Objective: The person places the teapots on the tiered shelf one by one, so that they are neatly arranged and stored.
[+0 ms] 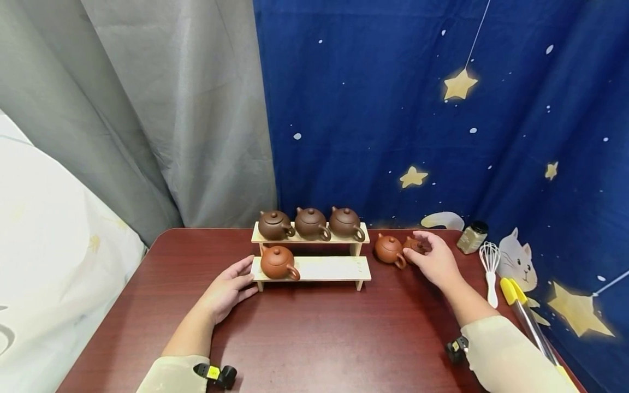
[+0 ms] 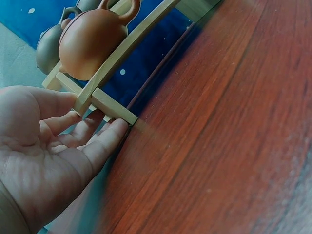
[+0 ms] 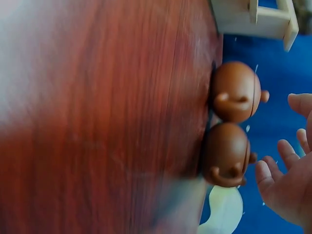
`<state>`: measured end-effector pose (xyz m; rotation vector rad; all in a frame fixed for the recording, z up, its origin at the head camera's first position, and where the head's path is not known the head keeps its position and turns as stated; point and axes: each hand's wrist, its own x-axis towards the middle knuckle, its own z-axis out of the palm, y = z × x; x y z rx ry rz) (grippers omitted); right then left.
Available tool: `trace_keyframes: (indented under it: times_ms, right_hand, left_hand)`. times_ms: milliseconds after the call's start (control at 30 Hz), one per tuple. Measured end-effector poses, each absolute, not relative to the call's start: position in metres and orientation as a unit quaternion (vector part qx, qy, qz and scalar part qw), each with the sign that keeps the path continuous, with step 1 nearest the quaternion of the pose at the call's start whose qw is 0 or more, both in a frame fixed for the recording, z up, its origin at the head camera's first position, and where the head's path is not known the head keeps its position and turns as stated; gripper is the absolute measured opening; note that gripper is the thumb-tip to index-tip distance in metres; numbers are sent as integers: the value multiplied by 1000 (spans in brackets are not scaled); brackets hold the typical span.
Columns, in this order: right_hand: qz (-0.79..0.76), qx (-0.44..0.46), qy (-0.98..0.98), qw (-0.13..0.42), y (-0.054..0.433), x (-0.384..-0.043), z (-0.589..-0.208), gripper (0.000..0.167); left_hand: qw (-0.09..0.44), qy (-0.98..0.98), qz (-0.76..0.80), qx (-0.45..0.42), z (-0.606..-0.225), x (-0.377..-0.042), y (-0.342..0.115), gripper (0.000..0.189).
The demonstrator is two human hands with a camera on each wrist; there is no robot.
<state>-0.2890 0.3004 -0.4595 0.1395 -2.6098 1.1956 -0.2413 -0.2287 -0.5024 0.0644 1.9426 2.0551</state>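
Note:
A two-tier pale wooden stand (image 1: 334, 269) is at the middle of the table, its left end pinched by my left hand (image 1: 230, 289). In the left wrist view the thumb lies on the board's end and the fingers are about the leg. One reddish-brown teapot (image 1: 277, 263) sits at the left of the lower tier. Right of the stand are two more teapots, one reddish-brown (image 1: 388, 248) and one partly hidden teapot (image 3: 226, 151) beside it. My right hand (image 1: 437, 259) is spread by the outer teapot. A gap between hand and teapot shows in the right wrist view.
On the upper tier stand three dark brown teapots (image 1: 310, 225), spouts to the left. A lidded jar (image 1: 473, 237), a white whisk (image 1: 491, 273) and yellow-tipped tongs (image 1: 528, 316) line the table's right edge. Grey curtain (image 1: 196, 109) and blue starry curtain (image 1: 354, 109) hang behind.

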Motion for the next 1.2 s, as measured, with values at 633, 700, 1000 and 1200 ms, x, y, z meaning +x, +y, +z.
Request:
trace_keyframes:
  times_ms: [633,700,1000,1200]
  right_hand:
    - [372,-3,-927,49,334,-323,-477,80]
    - [368,-3,-929,42,336,-322,-481,84]
    - [353,0,-935,36,338,-321,-491,84]
    - [336,-8,-941,34,337,-321,-488,86]
  left_hand:
    - [154,678,719,24,-502,-242,-229,68]
    - [155,677,719,24,-501,-241,-229,68]
    - [153,677,719,26,-502,-240,-228,67]
    - [154,677,720,25,-503,-241,-228,67]
